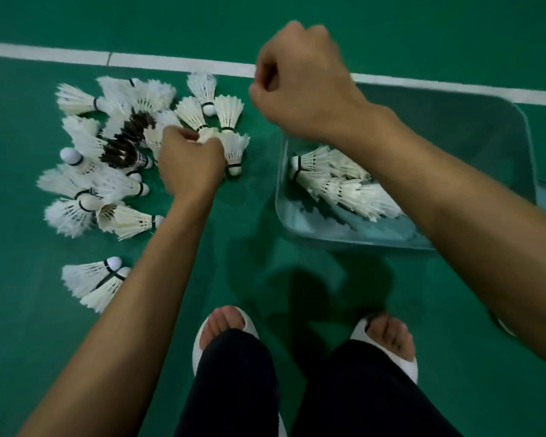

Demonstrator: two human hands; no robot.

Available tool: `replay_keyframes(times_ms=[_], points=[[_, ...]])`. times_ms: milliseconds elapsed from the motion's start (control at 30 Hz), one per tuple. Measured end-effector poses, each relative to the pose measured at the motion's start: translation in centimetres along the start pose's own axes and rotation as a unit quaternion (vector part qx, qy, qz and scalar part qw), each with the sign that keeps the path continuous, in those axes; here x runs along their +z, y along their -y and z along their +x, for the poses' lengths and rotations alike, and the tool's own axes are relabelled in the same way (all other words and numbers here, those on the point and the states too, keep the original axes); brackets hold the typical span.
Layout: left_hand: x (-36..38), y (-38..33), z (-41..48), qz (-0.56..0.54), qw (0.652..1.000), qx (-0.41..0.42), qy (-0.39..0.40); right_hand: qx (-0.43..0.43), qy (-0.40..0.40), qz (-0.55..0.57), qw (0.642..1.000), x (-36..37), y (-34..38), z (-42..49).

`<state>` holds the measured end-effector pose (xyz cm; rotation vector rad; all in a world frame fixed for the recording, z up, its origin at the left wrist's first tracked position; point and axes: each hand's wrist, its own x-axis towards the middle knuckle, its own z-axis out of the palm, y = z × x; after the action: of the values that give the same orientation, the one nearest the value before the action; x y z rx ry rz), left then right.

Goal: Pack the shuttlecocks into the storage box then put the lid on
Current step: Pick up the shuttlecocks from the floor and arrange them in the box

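Head view: left hand (189,167) is pinching a shuttlecock (207,134) from the pile (108,159), kept beside the storage box (501,137) for short transfers; right hand (300,86) is hovering curled, apparently empty.

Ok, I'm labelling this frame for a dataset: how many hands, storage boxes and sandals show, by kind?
Hands: 2, the left hand gripping a shuttlecock, the right hand curled, nothing visible in it
Storage box: 1
Sandals: 2, left sandal and right sandal
Total: 5
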<state>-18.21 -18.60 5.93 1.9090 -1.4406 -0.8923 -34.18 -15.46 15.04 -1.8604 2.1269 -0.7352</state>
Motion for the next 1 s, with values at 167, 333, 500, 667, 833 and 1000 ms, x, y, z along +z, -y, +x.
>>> replay_keyframes(times_ms=[167,333,500,667,833,1000], points=[[3.1,5.3,2.6,0.165,0.983,-0.076,0.027,-0.059,0.287,-0.098,0.951,6.1,2.3,5.2],[3.3,7.8,3.4,0.2,0.979,0.025,-0.013,-0.06,0.428,-0.228,0.872,11.1,2.4,7.3],[0.2,9.6,3.1,0.141,0.989,0.03,-0.021,-0.037,0.455,-0.191,0.869,12.7,2.2,7.4],[-1.5,9.0,2.1,0.159,0.979,0.123,0.017,0.002,0.395,-0.136,0.909,8.7,2.6,7.4],[1.3,6.3,4.8,0.275,0.947,0.163,0.04,0.037,0.213,-0.075,0.973,4.2,1.8,7.3],[3.1,6.1,5.9,0.305,0.946,0.083,0.067,0.057,0.113,-0.016,0.992,1.1,0.0,5.7]])
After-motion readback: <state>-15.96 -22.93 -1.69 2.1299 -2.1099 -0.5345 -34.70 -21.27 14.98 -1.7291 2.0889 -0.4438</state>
